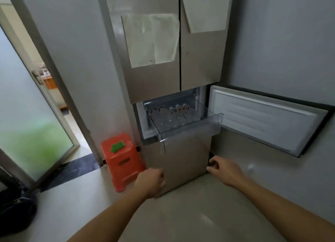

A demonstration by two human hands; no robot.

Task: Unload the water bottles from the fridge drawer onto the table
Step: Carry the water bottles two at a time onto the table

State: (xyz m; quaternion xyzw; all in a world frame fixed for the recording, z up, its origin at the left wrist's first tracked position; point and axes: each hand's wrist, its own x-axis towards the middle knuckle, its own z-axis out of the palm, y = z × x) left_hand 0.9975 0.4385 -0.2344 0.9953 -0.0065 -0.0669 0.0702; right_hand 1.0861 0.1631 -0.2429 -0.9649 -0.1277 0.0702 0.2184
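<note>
Drawer (190, 131) out, clear plastic, pulled forward from the middle compartment of the tall steel-coloured fridge (163, 78), and the water bottles (174, 115) are right there inside it, lying packed together toward the back half, clear bodies with bits of red showing on them; how many there are is hard to make out through the blur. The small compartment door (262, 118) is swung wide to the right, white inner lining facing us. Both arms are reaching in from the bottom of the view, both hands low, below the drawer and in front of the fridge's lower panel, neither one touching the drawer or a bottle. The left hand (151, 183) shows its back to us, fingers folded under into a fist, nothing in it. The right hand (223, 169) sits near the lower right corner of the fridge, fingers loosely bent and apart from the thumb, empty as well. Left of the fridge, just beside it, stands an orange plastic stool (121, 162) with a small green thing (117, 146) lying on its seat. Two pale paper sheets (150, 40) are stuck on the upper doors, one on each. Far left, a frosted glass door (27, 115) stands open, and a black bag (16, 205) slumps on the pale floor (181, 214) in the bottom-left corner
</note>
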